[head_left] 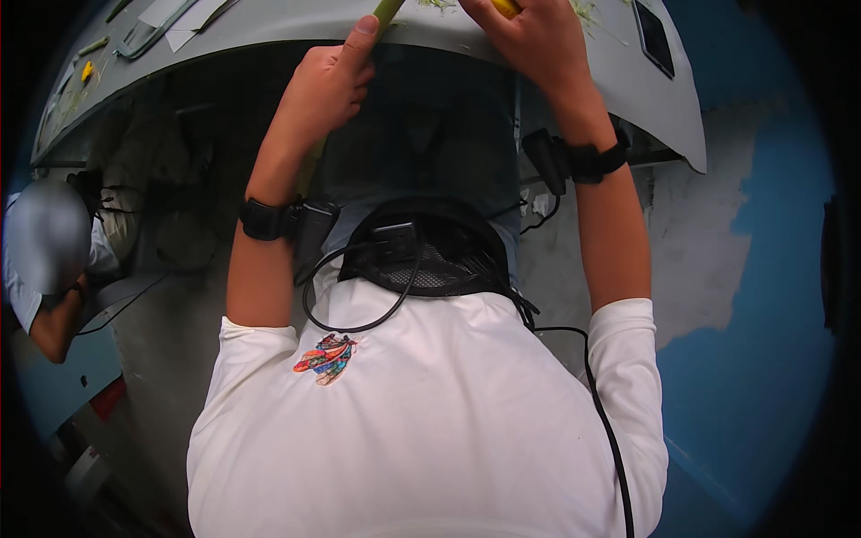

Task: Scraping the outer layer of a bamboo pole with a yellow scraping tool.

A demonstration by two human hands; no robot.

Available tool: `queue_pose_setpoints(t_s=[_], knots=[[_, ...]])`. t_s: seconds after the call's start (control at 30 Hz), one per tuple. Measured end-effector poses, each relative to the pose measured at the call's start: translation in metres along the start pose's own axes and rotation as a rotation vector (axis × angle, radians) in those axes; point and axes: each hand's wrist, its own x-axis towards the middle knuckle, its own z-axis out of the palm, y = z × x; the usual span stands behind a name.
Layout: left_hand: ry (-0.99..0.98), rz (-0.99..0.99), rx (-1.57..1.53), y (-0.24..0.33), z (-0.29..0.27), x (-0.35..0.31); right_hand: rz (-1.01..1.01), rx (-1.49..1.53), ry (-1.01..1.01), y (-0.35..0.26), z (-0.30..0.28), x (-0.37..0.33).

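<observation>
My left hand (327, 90) is wrapped around a long green stalk (387, 14), thumb lying along it. The stalk slants up to the right over the table's near edge, and its upper end is outside the picture. A yellow thing (508, 8), perhaps a tool handle, shows in my closed right hand (545, 43) at the top edge. Its working end is cut off from view, so I cannot tell its kind. Pale green shavings (585, 13) lie on the table beside my right hand.
The grey table (269, 25) has a curved near edge. A dark phone (654, 39) lies at its right. At the left are a metal-framed tool (154, 36), white paper (199, 20) and a small yellow object (87, 71). Another person (54, 260) sits at the far left. A black cable (603, 394) runs down my shirt.
</observation>
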Motion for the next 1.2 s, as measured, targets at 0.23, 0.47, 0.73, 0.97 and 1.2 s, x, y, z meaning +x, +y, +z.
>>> queue_pose_setpoints(t_s=[0.23,0.47,0.73,0.97,1.2], knots=[[0.009,-0.065,0.055,-0.003,0.0,0.001,0.028,-0.043,-0.019,-0.001,0.002,0.002],[0.001,-0.039,0.024,0.002,-0.003,0.001,0.047,-0.041,-0.039,-0.002,0.0,0.005],[-0.018,-0.075,0.005,-0.011,-0.008,-0.003,0.089,-0.062,0.001,-0.001,0.002,0.001],[0.0,-0.112,0.059,0.004,0.0,0.009,0.014,0.024,-0.002,0.0,0.002,0.002],[0.043,-0.095,0.071,-0.004,0.0,0.012,0.032,0.004,-0.014,0.001,0.004,0.001]])
